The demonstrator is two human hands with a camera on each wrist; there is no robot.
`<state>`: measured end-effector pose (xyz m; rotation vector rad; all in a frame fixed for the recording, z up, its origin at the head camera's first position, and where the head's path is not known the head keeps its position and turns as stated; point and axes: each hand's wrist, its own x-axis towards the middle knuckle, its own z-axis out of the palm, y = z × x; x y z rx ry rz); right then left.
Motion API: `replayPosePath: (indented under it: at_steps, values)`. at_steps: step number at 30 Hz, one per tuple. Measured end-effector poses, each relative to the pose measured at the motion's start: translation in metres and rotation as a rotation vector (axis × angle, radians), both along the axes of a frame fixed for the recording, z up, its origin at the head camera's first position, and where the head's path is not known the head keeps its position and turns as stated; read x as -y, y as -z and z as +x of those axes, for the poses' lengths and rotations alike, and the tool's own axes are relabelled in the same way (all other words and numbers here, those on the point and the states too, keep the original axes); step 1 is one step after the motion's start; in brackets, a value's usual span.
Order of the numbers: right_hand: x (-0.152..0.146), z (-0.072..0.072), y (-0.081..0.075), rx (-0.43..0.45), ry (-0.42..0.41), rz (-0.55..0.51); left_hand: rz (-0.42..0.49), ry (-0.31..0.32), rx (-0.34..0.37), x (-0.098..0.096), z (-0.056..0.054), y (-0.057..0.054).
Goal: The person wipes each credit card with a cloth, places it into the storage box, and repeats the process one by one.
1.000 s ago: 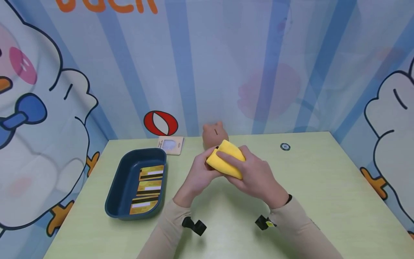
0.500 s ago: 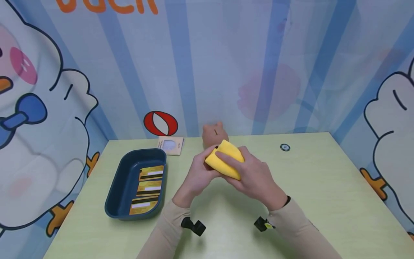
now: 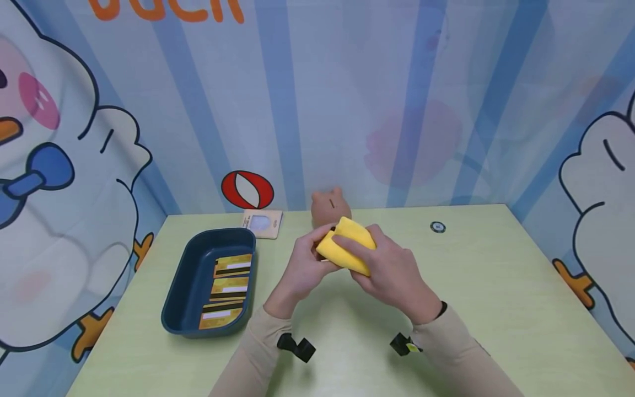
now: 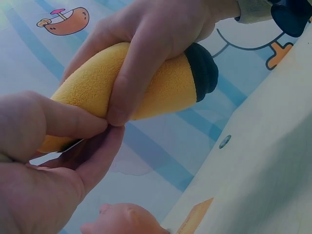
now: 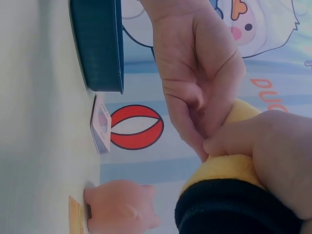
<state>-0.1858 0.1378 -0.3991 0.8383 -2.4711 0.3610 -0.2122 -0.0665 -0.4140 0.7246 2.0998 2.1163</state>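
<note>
A soft yellow plush piece (image 3: 358,229) with a thick black end (image 5: 234,207) is held up in front of me by both hands. My left hand (image 3: 307,267) pinches its left end, where a dark, thin edge shows between the fingers in the left wrist view. Curled round its body, my right hand (image 3: 394,270) lays one finger across the yellow cloth. The fingertips of both hands meet at the plush in the left wrist view. Just behind the hands stands a pink piggy bank (image 3: 331,207), its lower part covered by them in the head view.
A dark blue tray (image 3: 190,281) on the left holds several gold cards (image 3: 230,286). Behind it lies a flat beige box (image 3: 271,223). A round chip (image 3: 437,226) lies at the back right. Another gold card (image 4: 196,215) lies near the piggy bank.
Both hands and the plush stay almost in place. The right hand's lower fingers have drawn slightly away from the left hand beneath the plush.
</note>
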Motion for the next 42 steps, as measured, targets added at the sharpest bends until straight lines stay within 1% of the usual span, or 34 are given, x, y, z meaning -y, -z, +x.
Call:
replayPosePath:
  at_steps: [9, 18, 24, 32, 42]
  values:
    - [-0.004, 0.0, -0.004, -0.001, 0.011, -0.007, -0.014, -0.029, 0.052, 0.004, -0.001, -0.002]
    - [-0.008, -0.001, -0.007, 0.013, 0.021, -0.02, 0.012, -0.057, 0.111, 0.01, -0.002, -0.005]
    - [-0.011, -0.002, -0.008, 0.03, 0.037, -0.023, 0.046, -0.063, 0.119, 0.013, -0.003, -0.007]
    - [-0.018, -0.005, -0.009, 0.041, 0.056, -0.011, 0.103, -0.063, 0.163, 0.016, -0.002, -0.01]
    - [-0.025, -0.01, -0.01, 0.063, 0.083, -0.015, 0.09, -0.076, 0.175, 0.018, -0.001, -0.014]
